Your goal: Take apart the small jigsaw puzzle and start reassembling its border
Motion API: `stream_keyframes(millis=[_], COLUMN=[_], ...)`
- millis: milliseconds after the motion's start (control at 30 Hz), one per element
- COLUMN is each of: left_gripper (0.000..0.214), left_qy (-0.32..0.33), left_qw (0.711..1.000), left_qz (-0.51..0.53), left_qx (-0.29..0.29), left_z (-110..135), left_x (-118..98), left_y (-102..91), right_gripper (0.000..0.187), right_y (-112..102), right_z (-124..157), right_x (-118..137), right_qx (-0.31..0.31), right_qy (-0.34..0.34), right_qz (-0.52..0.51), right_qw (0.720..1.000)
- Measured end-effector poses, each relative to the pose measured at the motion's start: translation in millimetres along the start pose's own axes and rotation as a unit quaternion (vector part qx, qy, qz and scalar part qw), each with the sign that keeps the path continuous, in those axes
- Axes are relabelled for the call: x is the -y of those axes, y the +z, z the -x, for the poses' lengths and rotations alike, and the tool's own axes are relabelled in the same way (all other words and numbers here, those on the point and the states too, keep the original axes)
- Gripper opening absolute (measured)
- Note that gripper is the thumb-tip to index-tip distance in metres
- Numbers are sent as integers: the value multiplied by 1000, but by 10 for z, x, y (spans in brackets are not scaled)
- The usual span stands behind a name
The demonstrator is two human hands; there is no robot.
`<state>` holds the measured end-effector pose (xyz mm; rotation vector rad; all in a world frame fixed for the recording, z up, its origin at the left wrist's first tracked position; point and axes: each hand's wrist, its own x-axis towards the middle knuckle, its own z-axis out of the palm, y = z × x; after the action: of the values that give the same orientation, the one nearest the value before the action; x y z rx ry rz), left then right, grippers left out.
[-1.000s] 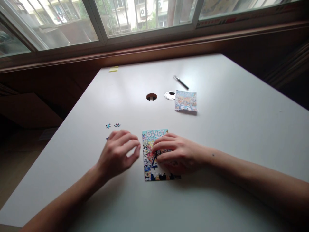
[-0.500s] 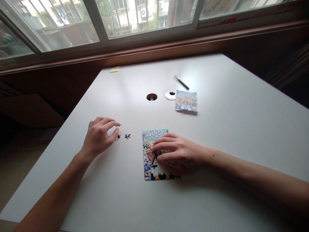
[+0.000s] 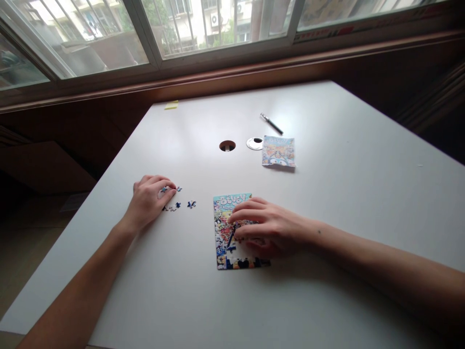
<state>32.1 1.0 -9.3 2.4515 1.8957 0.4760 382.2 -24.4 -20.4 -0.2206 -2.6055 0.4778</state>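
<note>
My left hand (image 3: 149, 198) is closed in a pinch at the left of the table. Its thumb and index tips meet at a small jigsaw piece (image 3: 179, 189). Another piece (image 3: 164, 189) shows in the gap between those fingers. Just below lie further loose pieces (image 3: 177, 205), and a dark blue and white piece (image 3: 191, 204) sits apart to their right. My right hand (image 3: 267, 224) rests over a colourful jigsaw puzzle (image 3: 222, 228), fingers apart and slightly bent, covering its right side. A pale unfilled area shows in the lower part of the puzzle. My right palm is hidden.
Beyond the puzzle lie a printed packet (image 3: 278, 151), a silver round cover (image 3: 253, 143) partly under it, and a black pen (image 3: 271, 124). A round hole (image 3: 227, 146) opens in the white table (image 3: 327, 305). Yellow tape (image 3: 171, 104) marks the far left edge.
The thumb and index finger of my left hand have come together, and the hand has drawn slightly left, uncovering more loose pieces. My right hand stays on the puzzle.
</note>
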Motion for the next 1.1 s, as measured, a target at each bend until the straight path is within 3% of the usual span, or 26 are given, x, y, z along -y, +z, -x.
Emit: stream_keyframes(millis=[133, 233, 300, 400, 467, 533, 867, 1100], left_gripper=[18, 14, 13, 7, 5, 8, 8, 9], left_qy=[2, 20, 36, 86, 158, 207, 171, 162], left_qw=[999, 994, 973, 908, 882, 869, 848, 846], left_qz=[30, 110, 225, 409, 442, 446, 492, 494], left_qx=[15, -4, -17, 4, 46, 52, 99, 121], left_z=[-9, 24, 86, 235, 335, 401, 420, 440], left_x=[-8, -119, -323, -780, -1057, -1216, -1113, -1117], left_y=[-42, -51, -32, 26, 69, 105, 114, 114], right_gripper=[22, 20, 17, 17, 13, 6, 10, 14], right_y=[2, 12, 14, 13, 18, 28, -1, 23], right_z=[8, 11, 0, -41, -68, -85, -80, -61], right_x=[-25, -41, -21, 58, 118, 160, 195, 190], right_qx=[-18, -44, -57, -66, -80, -86, -109, -99], right_qy=[21, 24, 23, -1, -26, -46, -20, -26], right_qz=[-3, -6, 10, 64, 94, 102, 31, 70], right_qw=[1000, 999, 998, 996, 992, 990, 993, 992])
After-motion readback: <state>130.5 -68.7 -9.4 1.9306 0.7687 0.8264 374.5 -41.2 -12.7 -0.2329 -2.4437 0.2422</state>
